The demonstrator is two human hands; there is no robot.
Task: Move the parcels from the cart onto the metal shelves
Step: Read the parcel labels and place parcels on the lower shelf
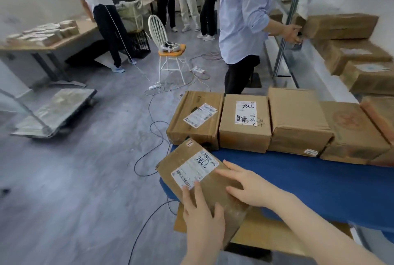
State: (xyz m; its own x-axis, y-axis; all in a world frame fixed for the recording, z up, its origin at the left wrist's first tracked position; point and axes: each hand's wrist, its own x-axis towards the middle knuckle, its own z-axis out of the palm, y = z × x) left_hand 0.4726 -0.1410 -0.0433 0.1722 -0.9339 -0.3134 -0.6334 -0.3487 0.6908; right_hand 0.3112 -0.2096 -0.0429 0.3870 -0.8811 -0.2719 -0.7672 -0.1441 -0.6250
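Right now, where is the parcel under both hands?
Head view, low centre: the parcel lies at the near left corner of the blue cart, before the row of boxes, left hand and right hand on it.

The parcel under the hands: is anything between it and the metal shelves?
Yes. A row of parcels on the blue cart lies between the parcel and the metal shelves, and a person in a light blue shirt stands at the shelves.

Grey floor, white chair, wooden table, white walls.
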